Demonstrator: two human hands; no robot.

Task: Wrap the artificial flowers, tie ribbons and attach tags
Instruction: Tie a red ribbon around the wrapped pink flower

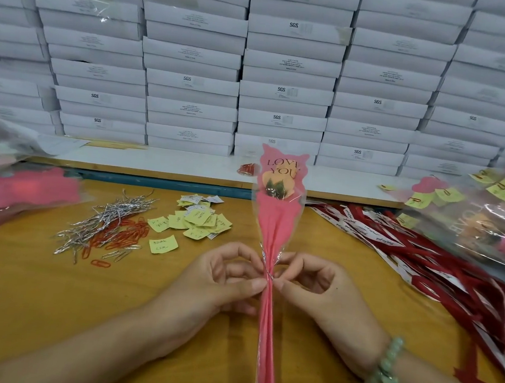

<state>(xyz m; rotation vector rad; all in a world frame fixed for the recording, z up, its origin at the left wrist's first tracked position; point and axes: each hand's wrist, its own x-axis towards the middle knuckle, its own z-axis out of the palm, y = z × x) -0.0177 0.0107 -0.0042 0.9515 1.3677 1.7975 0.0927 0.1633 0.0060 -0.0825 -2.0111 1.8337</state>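
— What stands at the back?
— White flat boxes point(290, 61), stacked in columns from side to side and running up past the top of the view. Some ends carry the letters SGS. Others have small print too fine to read.
— And under them?
— A white ledge point(154, 160) with a wooden front edge, then a blue strip point(152, 183) just below it.
— The surface in front?
— A yellow-brown wooden counter point(31, 293), evenly lit, with soft shadows.
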